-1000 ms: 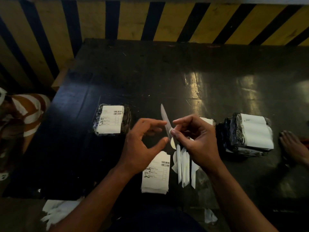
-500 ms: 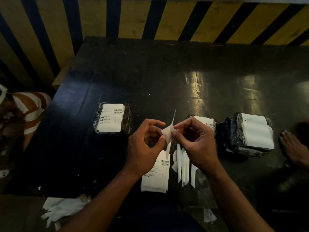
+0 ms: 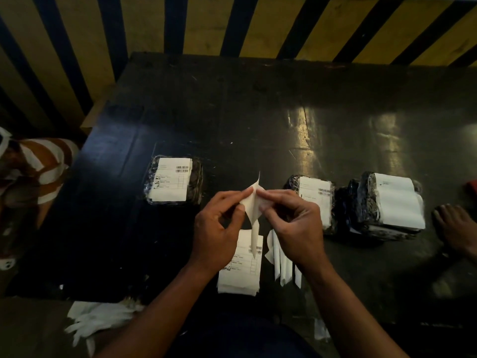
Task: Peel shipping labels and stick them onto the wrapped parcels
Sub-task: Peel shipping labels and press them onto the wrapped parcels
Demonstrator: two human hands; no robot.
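Observation:
Above the dark table (image 3: 258, 120) both my hands hold one white shipping label (image 3: 252, 208). My left hand (image 3: 219, 228) pinches its left flap, and my right hand (image 3: 291, 226) pinches the right flap, so the sheet splits apart between them. A stack of printed labels (image 3: 241, 270) lies under my hands. One wrapped parcel (image 3: 174, 180) with a label on top lies to the left. A second labelled parcel (image 3: 316, 200) is partly hidden behind my right hand. A third parcel (image 3: 387, 205) sits right of it.
Several white backing strips (image 3: 282, 264) lie right of the label stack. Crumpled white paper scraps (image 3: 100, 319) lie off the near-left table edge. Another person's hand (image 3: 456, 228) rests at the right edge; a person in a striped shirt (image 3: 38, 166) is at left. A yellow-black striped wall (image 3: 232, 24) stands behind.
My left hand has closed in and taken hold of the label. The two layers have spread wider apart between my hands.

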